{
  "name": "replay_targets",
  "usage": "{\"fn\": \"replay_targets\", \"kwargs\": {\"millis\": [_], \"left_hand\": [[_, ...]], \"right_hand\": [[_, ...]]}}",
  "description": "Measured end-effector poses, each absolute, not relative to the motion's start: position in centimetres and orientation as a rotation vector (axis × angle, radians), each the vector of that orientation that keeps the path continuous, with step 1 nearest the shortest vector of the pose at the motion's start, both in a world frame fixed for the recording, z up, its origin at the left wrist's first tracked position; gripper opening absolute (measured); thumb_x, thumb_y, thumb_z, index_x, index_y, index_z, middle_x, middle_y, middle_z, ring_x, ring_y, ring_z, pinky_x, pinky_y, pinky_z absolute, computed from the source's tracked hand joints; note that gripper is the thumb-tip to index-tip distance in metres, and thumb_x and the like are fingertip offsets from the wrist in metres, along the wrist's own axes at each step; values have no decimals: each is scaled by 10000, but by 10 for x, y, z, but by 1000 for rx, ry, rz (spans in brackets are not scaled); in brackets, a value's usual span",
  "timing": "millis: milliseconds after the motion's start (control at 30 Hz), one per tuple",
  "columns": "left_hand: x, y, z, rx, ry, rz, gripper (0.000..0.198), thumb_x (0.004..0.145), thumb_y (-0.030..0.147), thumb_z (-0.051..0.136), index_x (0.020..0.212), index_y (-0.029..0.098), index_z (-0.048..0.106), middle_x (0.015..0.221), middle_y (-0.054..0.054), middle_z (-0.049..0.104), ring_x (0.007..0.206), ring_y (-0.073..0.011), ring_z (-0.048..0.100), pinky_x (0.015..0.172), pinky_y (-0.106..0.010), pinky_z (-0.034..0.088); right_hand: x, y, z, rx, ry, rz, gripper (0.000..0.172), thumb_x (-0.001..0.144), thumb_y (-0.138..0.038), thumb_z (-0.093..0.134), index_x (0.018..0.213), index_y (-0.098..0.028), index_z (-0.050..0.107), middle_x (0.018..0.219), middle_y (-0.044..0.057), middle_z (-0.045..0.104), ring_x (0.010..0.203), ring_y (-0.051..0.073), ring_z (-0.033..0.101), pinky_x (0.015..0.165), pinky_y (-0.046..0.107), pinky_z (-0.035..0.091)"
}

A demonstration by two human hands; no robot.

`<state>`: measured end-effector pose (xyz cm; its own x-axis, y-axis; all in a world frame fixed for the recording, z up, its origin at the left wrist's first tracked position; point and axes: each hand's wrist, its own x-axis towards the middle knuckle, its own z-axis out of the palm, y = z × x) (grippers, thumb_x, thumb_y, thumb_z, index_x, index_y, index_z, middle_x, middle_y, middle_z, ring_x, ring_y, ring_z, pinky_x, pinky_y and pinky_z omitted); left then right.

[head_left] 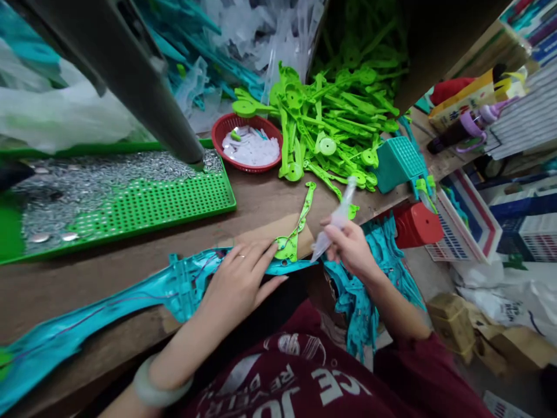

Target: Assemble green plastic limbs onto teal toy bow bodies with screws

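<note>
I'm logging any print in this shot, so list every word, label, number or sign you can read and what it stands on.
"ICE": in white on the shirt.
"JO": on the shirt too, cut off by the picture's lower edge.
Smaller lettering on the shirt: too blurred to read surely.
Print on the yellow packet: too blurred to read.
Dark print on the white bag: too blurred to read.

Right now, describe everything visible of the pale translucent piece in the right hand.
The translucent piece is whitish, long and slim, and looks like plastic. It is widest around the middle, with a narrow upper end and a tapering, pointed lower end. The right hand grips its middle, hiding part of it. It slants from upper right to lower left, its lower tip near the teal part; whether they touch is unclear.
</note>
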<state>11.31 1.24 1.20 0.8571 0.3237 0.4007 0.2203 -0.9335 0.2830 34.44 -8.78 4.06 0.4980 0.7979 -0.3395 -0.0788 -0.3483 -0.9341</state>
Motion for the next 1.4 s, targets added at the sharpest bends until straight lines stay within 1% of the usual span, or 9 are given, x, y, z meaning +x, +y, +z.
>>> {"fn": "replay_targets", "kwargs": {"millis": [100,567,867,967,1033,1100,1167,1267,1400], "left_hand": [[118,10,12,2806,447,732,502,1034,429,454,1242,3,621,1262,-234,683,1066,-332,673,926,-462,488],[120,13,14,2806,412,747,442,1025,353,489,1202,-17,652,1226,-229,711,1004,-320,690,900,-453,473],[120,4,22,3010,404,506,381,992,312,536,1322,165,657,1335,-227,651,1087,-380,669,908,-529,512],[120,-1,23,3076,439,428,457,981,270,542,1434,218,573,1372,-246,620,1149,-398,652,934,-545,506],[120,-4,24,3104,452,361,544,951,209,556,1491,257,506,1388,-253,605,1189,-411,634,949,-556,497],[121,-5,25,3126,447,294,627,904,146,576,1510,275,479,1396,-247,601,1216,-419,618,971,-569,484],[122,-6,24,3139,441,253,674,872,99,574,1511,289,475,1396,-233,607,1223,-416,613,986,-576,471],[121,-3,20,3121,427,243,661,895,84,522,1518,298,463,1399,-231,603,1186,-407,629,975,-578,465],[119,1,12,3104,385,300,612,949,124,455,1540,282,426,1398,-255,589,1164,-413,629,949,-574,465]], "right_hand": [[336,-68,38,-1616,-661,1275,504,713,-540,794,953,-211,495,525,-82,629,332,104,543,269,149,316],[335,-65,28,-1572,-500,1263,502,744,-535,782,914,-235,417,536,-71,664,352,121,600,268,143,369],[334,-61,27,-1763,-666,1303,474,788,-570,709,971,-228,436,547,-86,615,347,121,553,298,188,365],[333,-63,28,-2041,-849,967,493,817,-563,691,1087,-205,485,705,-37,652,488,140,606,437,262,498],[334,-66,29,-2200,-1077,549,661,790,-550,741,1274,-174,492,1036,94,691,862,236,704,731,398,612],[336,-67,28,-2238,-1376,252,726,821,-526,732,1396,-160,483,1376,185,573,1280,330,562,1050,521,512],[341,-62,24,-2235,-1631,171,615,917,-494,630,1411,-144,521,1528,182,476,1458,355,374,1185,559,373],[359,-43,19,-2266,-1742,111,516,995,-445,515,1387,-113,564,1524,164,514,1475,360,342,1179,558,355],[407,-16,35,-2147,-1646,47,393,1050,-385,388,1139,-141,683,1209,125,716,1196,250,594,1056,406,456]]}}
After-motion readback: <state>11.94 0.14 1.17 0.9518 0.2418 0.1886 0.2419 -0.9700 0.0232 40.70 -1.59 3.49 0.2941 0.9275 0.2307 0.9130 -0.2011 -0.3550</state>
